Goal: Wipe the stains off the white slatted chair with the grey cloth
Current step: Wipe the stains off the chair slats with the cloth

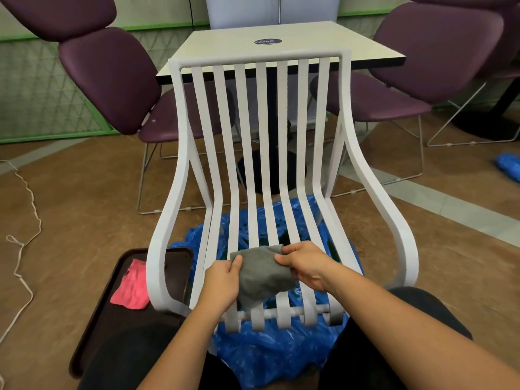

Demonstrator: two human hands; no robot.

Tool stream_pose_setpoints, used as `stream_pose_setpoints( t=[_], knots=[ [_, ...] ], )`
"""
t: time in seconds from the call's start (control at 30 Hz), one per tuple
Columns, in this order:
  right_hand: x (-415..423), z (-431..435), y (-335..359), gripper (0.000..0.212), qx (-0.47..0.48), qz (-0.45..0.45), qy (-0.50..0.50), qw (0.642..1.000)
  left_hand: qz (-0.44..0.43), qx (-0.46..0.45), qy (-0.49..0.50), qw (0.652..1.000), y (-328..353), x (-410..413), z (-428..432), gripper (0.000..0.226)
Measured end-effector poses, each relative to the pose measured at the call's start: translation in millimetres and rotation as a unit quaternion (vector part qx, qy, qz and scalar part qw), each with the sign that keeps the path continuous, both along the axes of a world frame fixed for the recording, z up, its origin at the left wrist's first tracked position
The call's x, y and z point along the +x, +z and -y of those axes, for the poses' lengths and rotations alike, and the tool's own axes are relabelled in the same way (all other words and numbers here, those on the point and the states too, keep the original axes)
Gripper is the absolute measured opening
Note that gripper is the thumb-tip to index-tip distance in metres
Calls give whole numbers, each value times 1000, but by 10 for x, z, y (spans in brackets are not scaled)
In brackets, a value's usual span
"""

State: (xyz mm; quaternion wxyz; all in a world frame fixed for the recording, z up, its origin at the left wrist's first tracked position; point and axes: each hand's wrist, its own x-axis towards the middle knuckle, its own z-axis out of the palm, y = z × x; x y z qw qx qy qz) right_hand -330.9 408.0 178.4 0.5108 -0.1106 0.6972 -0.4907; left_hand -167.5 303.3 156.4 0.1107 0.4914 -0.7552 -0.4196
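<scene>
Both hands (222,280) (306,266) pinch grey cloth (261,274) over chair slats (244,142).

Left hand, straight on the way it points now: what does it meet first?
The left hand grips the grey cloth; pushed on, it would probably meet the seat slats of the white slatted chair just beyond it. Its height above them is unclear.

Chair (261,108): white, slatted; cloth (260,277): plain grey; sheet (270,350): glossy blue. Tray (107,313): dark brown, bearing a pink rag (130,287). Seats (109,77): purple; table (281,49): cream, black-edged; floor (84,192): mottled brown.
</scene>
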Motion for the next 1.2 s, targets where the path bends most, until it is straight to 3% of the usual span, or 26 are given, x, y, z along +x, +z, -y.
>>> stream_pose_setpoints(
  t=[0.07, 0.2, 0.37, 0.5, 0.57, 0.67, 0.77, 0.87, 1.0, 1.1, 1.2],
  knots=[
    [19, -21, 51, 60, -37, 0, 7, 999, 70, -70, -31, 995, -7, 5, 1, 46],
    [70, -66, 178, 67, -120, 11, 16, 993, 124, -177, -15, 976, 172, 13, 12, 52],
    [114, -101, 206, 58, -126, -75, 32, 989, 108, -213, 7, 971, 286, 50, 10, 59],
    [112, -86, 199, 54, -109, -54, 9, 993, -54, -54, 60, 995, 268, 37, -24, 49],
    [91, -72, 175, 55, -97, 30, -19, 995, -112, 15, 89, 990, 255, 28, -20, 48],
    [81, -71, 173, 56, -95, 149, -30, 984, -177, 123, 139, 967, 252, 18, 16, 31],
    [87, -66, 216, 47, -103, 129, -46, 985, -255, 219, 155, 929, 283, 9, 25, 19],
    [95, -73, 261, 36, -131, 151, -75, 977, -323, 291, 154, 887, 313, 7, 19, 23],
    [116, -110, 219, 30, -42, 295, -51, 953, -303, 357, 135, 873, 327, 14, 9, 28],
    [114, -112, 146, 28, 38, 274, -18, 961, -222, 400, 116, 882, 319, 30, -8, 32],
    [129, -74, 133, 20, 51, 170, -42, 983, -196, 434, 113, 872, 288, 38, -12, 39]
  ],
)
